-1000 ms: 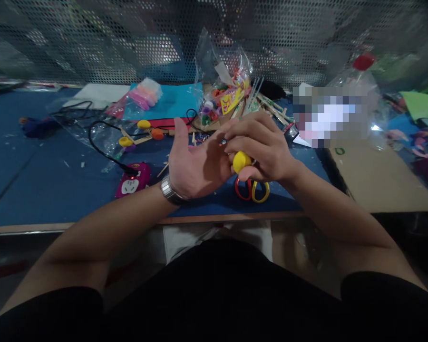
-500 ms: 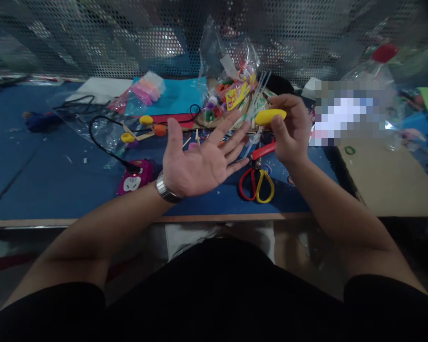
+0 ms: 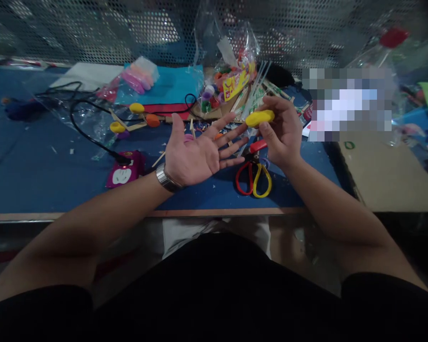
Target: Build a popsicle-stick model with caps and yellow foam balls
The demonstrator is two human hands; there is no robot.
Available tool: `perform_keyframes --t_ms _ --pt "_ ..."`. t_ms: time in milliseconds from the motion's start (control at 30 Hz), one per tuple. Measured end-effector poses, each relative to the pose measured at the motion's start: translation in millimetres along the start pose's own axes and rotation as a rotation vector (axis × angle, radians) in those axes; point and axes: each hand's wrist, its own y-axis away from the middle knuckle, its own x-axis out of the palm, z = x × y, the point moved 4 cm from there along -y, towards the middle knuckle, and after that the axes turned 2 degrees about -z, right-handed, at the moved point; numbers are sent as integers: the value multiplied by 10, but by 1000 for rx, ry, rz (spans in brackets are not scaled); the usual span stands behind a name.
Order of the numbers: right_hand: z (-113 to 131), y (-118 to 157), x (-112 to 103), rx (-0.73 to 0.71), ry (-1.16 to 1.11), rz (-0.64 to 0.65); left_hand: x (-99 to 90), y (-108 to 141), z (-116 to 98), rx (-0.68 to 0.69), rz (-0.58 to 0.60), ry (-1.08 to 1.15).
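My right hand (image 3: 284,133) pinches a yellow oblong clay-like lump (image 3: 259,118) between thumb and fingers, raised above the table. To its left, my left hand (image 3: 196,159) lies palm up with fingers spread and nothing on it; its fingertips are close to the lump, and I cannot tell whether they touch. Below both hands on the blue table are scissors (image 3: 262,184) with one red and one yellow handle loop. A red-handled tool (image 3: 258,145) lies just above them, partly hidden by my right hand.
A purple power socket (image 3: 135,166) with a black cable sits left. Behind it lie wooden sticks with yellow and orange discs (image 3: 152,120). A clear bag of colourful craft bits (image 3: 231,76), blue sheet (image 3: 174,85) and pastel pack (image 3: 141,76) stand at the back. Cardboard (image 3: 388,175) lies right.
The whole view has shifted slightly. My right hand has turned the yellow lump a little and brought it closer to my left fingertips. My left hand stays open, palm up.
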Motion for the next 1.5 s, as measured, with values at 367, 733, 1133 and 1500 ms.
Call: perform_keyframes --t_ms 367,733,1133,1500 --pt "35 78 38 -2 -9 28 -11 -23 -61 66 -21 -173" --pt "-151 34 -44 81 -68 -82 -86 -57 -49 73 -19 -114" --pt "-215 35 -23 47 -56 -35 -208 -67 34 4 -14 63" --pt "-53 48 33 33 -48 -62 -155 -67 30 78 41 -141"
